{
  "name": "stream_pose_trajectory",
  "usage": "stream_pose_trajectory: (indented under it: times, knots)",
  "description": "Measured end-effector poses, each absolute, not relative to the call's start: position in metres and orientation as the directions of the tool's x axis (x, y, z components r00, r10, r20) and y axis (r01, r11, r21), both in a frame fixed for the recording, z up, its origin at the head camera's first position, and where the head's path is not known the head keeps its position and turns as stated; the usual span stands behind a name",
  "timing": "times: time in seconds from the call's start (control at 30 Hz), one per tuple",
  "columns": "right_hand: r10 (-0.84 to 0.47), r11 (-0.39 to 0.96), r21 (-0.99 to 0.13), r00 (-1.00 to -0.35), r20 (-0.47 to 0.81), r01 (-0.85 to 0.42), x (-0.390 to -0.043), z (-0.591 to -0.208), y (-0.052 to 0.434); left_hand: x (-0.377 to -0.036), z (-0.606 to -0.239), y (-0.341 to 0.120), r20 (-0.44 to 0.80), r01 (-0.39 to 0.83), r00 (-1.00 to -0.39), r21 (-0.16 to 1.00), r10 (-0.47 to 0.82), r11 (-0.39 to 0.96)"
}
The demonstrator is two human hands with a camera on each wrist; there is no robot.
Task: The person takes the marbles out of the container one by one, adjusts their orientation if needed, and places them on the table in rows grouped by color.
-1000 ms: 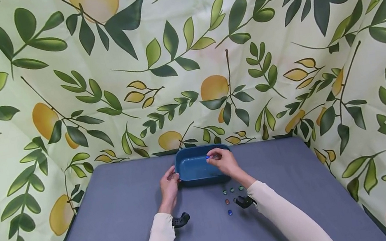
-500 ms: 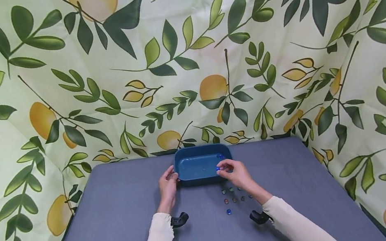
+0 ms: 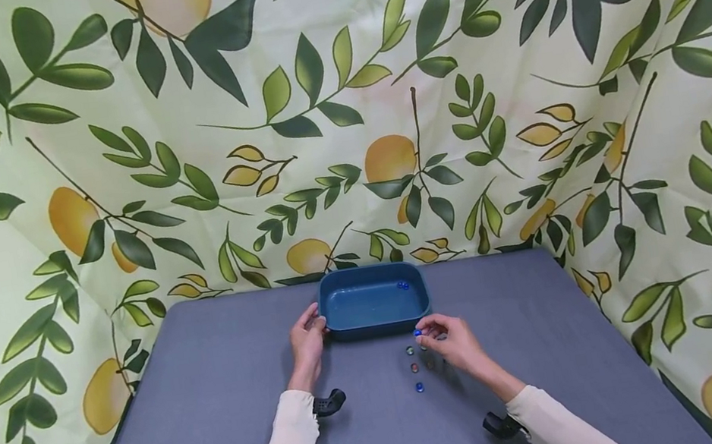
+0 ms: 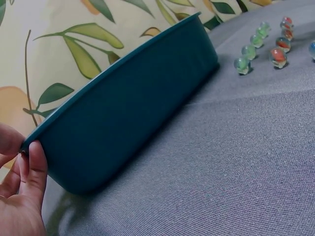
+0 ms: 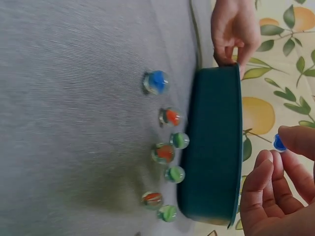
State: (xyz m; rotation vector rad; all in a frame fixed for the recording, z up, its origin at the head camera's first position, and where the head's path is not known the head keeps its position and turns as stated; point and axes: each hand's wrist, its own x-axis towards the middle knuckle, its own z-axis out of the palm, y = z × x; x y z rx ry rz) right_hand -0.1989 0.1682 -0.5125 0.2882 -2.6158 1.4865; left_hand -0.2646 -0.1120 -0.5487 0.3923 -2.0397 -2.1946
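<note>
My right hand [image 3: 457, 343] pinches a blue marble [image 5: 279, 142] between thumb and fingertips, in front of the box's right front corner. My left hand [image 3: 308, 346] grips the left end of a dark blue-green plastic box [image 3: 372, 331], thumb and fingers at its rim [image 4: 98, 78]. Inside the box, near its right end, lie blue marbles [image 3: 403, 285]. On the cloth before it, marbles stand in rows: green ones [image 4: 242, 65], orange-red ones [image 4: 278, 57] and a single blue marble [image 5: 156, 82] nearest me. In the head view the right hand hides part of these rows.
A grey-blue cloth [image 3: 234, 424] covers the table. Behind and at both sides hangs a pale curtain [image 3: 318, 151] printed with leaves and lemons. Black wrist devices [image 3: 330, 402] sit at both sleeve cuffs.
My right hand has moved out of the box, over its front edge and towards me, with the blue marble still pinched. The left hand stays at the box's left end.
</note>
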Motion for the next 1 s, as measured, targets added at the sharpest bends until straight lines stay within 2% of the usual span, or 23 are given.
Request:
stream_pose_trajectory:
  times: [0.13,0.43,0.77,1.0]
  knots:
    - [-0.120,0.505,-0.828,-0.970,0.213,-0.244,-0.190,-0.518,0.173,-0.265,-0.548,-0.112,-0.097,-0.076,-0.961,0.993,-0.259,-0.090]
    - [-0.095,0.521,-0.846,-0.993,0.075,-0.114,-0.169,-0.533,0.179,-0.267,-0.550,-0.113,-0.109,-0.085,-0.962,0.991,-0.251,-0.106]
    - [-0.094,0.528,-0.836,-0.989,0.116,-0.148,-0.159,-0.550,0.182,-0.266,-0.548,-0.112,-0.115,-0.085,-0.960,0.989,-0.255,-0.124]
    - [-0.122,0.559,-0.820,-0.991,0.063,-0.121,-0.156,-0.559,0.185,-0.265,-0.548,-0.112,-0.110,-0.080,-0.961,0.989,-0.252,-0.126]
